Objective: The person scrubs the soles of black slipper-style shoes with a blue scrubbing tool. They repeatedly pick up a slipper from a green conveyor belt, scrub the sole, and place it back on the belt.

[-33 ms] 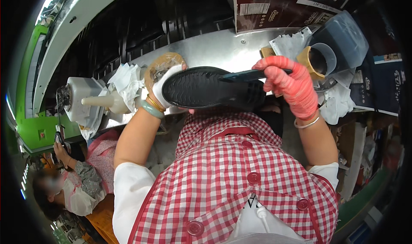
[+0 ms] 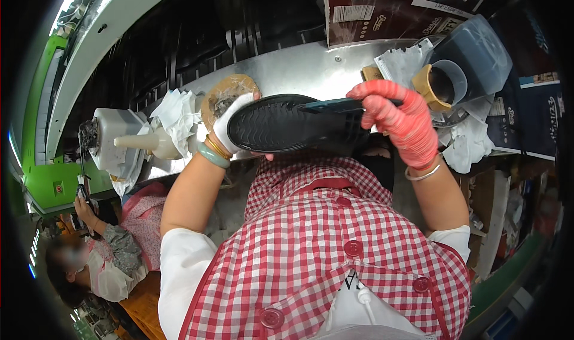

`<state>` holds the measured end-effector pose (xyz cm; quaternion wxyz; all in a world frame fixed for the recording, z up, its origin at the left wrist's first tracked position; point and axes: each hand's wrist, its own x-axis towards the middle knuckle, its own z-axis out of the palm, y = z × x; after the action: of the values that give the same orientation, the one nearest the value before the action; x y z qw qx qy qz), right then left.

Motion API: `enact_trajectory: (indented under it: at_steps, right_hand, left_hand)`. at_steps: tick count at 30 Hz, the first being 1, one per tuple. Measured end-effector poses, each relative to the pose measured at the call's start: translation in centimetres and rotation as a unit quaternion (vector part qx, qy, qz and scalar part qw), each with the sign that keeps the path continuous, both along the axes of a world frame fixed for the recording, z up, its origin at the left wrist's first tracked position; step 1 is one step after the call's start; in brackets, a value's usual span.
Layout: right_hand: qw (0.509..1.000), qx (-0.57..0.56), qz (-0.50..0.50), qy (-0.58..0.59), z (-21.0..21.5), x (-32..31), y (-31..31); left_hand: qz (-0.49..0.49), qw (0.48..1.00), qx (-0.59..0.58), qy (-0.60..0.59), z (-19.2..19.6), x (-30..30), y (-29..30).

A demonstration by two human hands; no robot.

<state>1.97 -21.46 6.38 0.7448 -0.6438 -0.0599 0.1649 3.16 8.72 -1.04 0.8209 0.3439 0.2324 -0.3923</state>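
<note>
A black shoe sole [image 2: 272, 124] lies lengthwise across my two hands' space, ridged tread side up. My left hand [image 2: 230, 119], in a white glove with bare fingertips, is closed around its left end. Most of those fingers are hidden beneath the sole. My right hand [image 2: 400, 116], in a red-pink knit glove, pinches a slim dark blue-green tool [image 2: 338, 105]. The tool's far end reaches over the sole's upper edge near its middle; whether it touches cannot be made out. A round tan pad [image 2: 224, 89] with grey smears sits just behind my left hand.
On the metal bench [image 2: 323, 65] stand a white plastic container [image 2: 116, 136], a pale nozzle bottle [image 2: 143, 142] and crumpled white tissues [image 2: 176, 113]. At the right are a yellow-rimmed cup [image 2: 426, 87], a translucent jug [image 2: 478, 53] and printed boxes [image 2: 388, 8]. A person [image 2: 107, 244] sits at the left.
My right hand and the tool have shifted slightly left along the sole, with the tool now held at a flatter angle. The sole and my left hand have moved only slightly.
</note>
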Motion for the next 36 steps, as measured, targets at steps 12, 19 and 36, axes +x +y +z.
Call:
enact_trajectory:
  at_steps: [12,19,36]
  right_hand:
    - [0.939,-0.103,-0.001,-0.329,-3.9,-4.2,4.9]
    - [0.998,0.024,-0.021,0.063,-0.2,-4.7,6.1]
    - [0.873,0.101,-0.4,-0.259,-1.0,-5.2,1.5]
  left_hand:
    - [0.01,0.986,-0.136,-0.096,-0.9,-2.2,-1.2]
    - [0.139,0.979,-0.082,-0.127,1.1,-4.2,-4.1]
    - [0.073,0.895,-0.058,-0.436,6.6,-8.2,-4.4]
